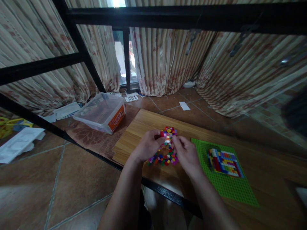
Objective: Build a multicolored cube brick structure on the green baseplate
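My left hand (148, 146) is closed in a pinch on a small cluster of joined toy bricks (168, 138), with white, red and orange showing. From the other side, the closed fingertips of my right hand (187, 154) meet the same cluster. Both hands are over a pile of loose coloured toy bricks (165, 158), spread on the wooden table. To the right of my right hand lies a green studded baseplate (230, 191). A low multicoloured brick build (225, 163) sits on its upper part. My fingers partly hide the cluster.
The wooden table (134, 127) has a black metal edge (168, 195) towards me. Black frame bars (168, 16) cross above it. Beyond its left end stands a clear plastic bin (96, 111) with an orange label. Papers and a white tray (20, 143) lie on the tiled floor.
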